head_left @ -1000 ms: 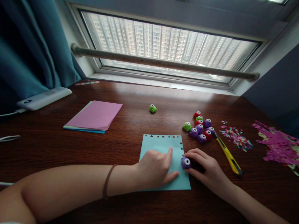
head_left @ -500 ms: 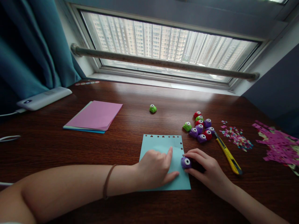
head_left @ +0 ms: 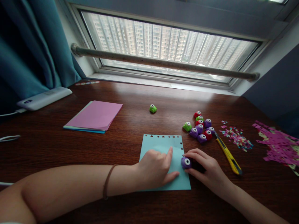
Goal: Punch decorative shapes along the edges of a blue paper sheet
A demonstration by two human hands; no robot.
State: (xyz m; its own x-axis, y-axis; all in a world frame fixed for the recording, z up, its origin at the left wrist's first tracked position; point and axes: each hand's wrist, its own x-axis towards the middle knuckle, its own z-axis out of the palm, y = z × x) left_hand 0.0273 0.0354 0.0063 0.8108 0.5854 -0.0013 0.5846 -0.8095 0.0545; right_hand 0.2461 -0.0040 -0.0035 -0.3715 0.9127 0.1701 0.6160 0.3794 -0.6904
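Observation:
A light blue sheet of paper (head_left: 151,143) lies on the table, with small stars and hearts cut out along its top edge and the upper part of its right edge. My left hand (head_left: 155,166) rests on the sheet, thumb and index finger spread apart and the other fingers curled under, with nothing in it. At the sheet's right edge sits a purple craft punch (head_left: 186,162) with a white star-marked button. Thumb and fingers of my right hand (head_left: 206,166) grip this punch from the right side.
Several red, green and purple punches (head_left: 202,129) cluster behind my right hand, beside a yellow utility knife (head_left: 229,155). Confetti (head_left: 238,138) and pink paper scraps (head_left: 277,143) lie farther right. One green punch (head_left: 153,108) stands alone. Coloured paper (head_left: 95,115) and a white power bank (head_left: 45,98) are left.

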